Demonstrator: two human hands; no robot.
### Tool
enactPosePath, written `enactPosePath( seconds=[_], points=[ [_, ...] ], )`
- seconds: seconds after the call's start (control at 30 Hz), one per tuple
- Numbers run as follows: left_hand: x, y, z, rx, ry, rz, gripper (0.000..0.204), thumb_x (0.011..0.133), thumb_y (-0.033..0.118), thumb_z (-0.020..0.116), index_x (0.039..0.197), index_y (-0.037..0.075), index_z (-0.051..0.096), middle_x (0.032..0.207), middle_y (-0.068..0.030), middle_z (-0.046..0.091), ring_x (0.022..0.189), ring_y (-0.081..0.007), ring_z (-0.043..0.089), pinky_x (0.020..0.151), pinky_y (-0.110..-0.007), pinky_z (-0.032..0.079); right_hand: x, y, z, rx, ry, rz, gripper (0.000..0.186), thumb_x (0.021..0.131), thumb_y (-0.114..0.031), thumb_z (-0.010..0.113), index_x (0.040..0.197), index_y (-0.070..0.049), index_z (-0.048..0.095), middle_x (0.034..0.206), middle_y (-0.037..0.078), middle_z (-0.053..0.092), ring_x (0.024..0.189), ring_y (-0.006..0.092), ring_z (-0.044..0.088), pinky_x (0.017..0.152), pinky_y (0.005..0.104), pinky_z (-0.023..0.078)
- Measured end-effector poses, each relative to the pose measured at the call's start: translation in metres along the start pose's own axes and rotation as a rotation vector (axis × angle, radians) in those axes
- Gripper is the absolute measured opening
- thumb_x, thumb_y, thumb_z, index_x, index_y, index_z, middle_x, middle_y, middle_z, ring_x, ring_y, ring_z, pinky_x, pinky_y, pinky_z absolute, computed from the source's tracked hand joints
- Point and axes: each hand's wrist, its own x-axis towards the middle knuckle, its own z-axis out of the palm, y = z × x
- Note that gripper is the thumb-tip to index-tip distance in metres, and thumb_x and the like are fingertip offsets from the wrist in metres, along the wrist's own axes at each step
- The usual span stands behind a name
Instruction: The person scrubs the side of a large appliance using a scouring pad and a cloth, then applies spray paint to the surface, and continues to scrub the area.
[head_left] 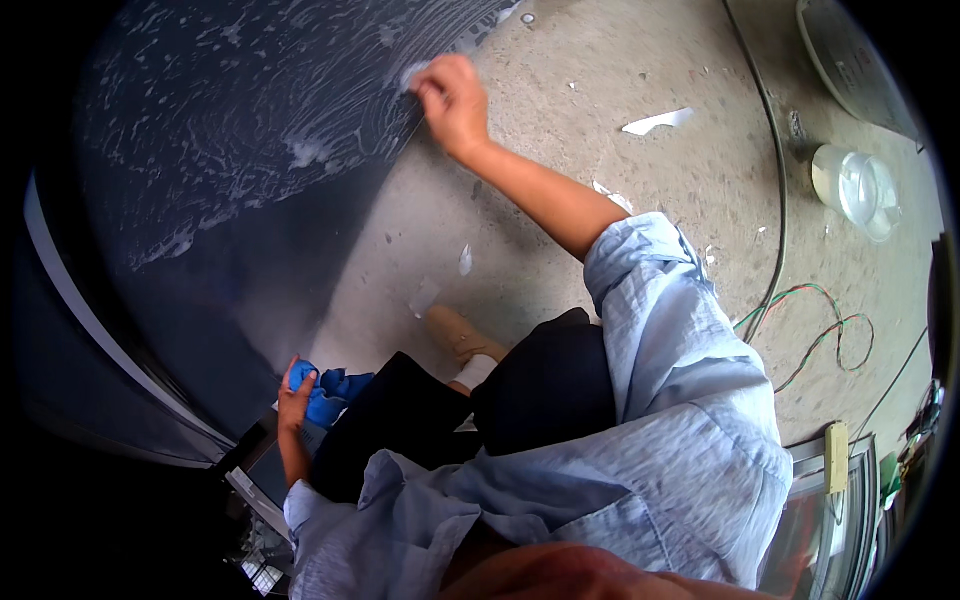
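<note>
A large dark panel [270, 230] fills the upper left, its upper part streaked with white suds [310, 150]. At the panel's right edge, my right hand [455, 108] is closed with fingers bent down toward the surface. Something whitish and foamy shows at its fingertips; I cannot make out whether it is a pad or only suds. Low on the left, beside my knee, my left hand [293, 400] is closed around a crumpled blue cloth [325, 398]. The lower part of the panel, nearest that hand, looks smooth and without suds.
On the concrete floor [560, 130] lie white scraps [658, 122]. A dark hose [770, 130] runs down the right side, near a red-green wire [835, 325]. A clear tub of liquid [858, 190] stands beyond it. Framed glass [825, 530] is at the lower right.
</note>
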Motion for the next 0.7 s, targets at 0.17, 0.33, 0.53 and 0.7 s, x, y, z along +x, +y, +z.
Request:
enactPosePath(
  seconds=[0.17,0.33,0.53,0.7],
  points=[
    [-0.003,0.005,0.004,-0.019,0.029,0.018,0.061,0.088,0.029,0.073,0.143,0.014,0.050,0.105,-0.0066,0.065,0.093,-0.0151,0.061,0.089,-0.029,0.049,0.087,0.053,-0.032,-0.188,0.427,0.145,0.004,0.077,-0.002,0.064,0.078,-0.004,0.061,0.087,0.014,0.061,0.084,0.0338,0.058,0.075,0.0410,0.046],
    [0.000,-0.001,0.001,-0.070,-0.011,-0.019,0.061,0.088,0.030,0.073,0.143,0.014,0.050,0.107,-0.0064,0.065,0.094,-0.0155,0.061,0.090,-0.030,0.049,0.022,0.056,-0.016,-0.227,0.306,0.218,0.007,0.078,-0.010,0.071,0.080,-0.005,0.066,0.084,0.011,0.063,0.081,0.0269,0.061,0.076,0.0372,0.048],
    [0.001,-0.009,-0.004,-0.040,0.037,0.000,0.064,0.087,0.031,0.074,0.142,0.012,0.050,0.109,-0.0064,0.065,0.094,-0.0155,0.060,0.090,-0.029,0.049,0.047,0.075,-0.026,-0.137,0.332,0.297,0.004,0.076,-0.004,0.069,0.077,-0.004,0.065,0.089,0.013,0.064,0.086,0.0316,0.059,0.079,0.0408,0.046],
    [0.003,-0.016,-0.001,-0.139,0.013,-0.016,0.065,0.086,0.032,0.075,0.142,0.013,0.050,0.112,-0.0076,0.064,0.097,-0.0163,0.061,0.090,-0.029,0.049,0.048,0.065,-0.017,-0.173,0.453,0.262,0.003,0.077,-0.003,0.066,0.076,-0.004,0.063,0.081,0.012,0.061,0.083,0.0319,0.057,0.079,0.0402,0.045]
  ],
)
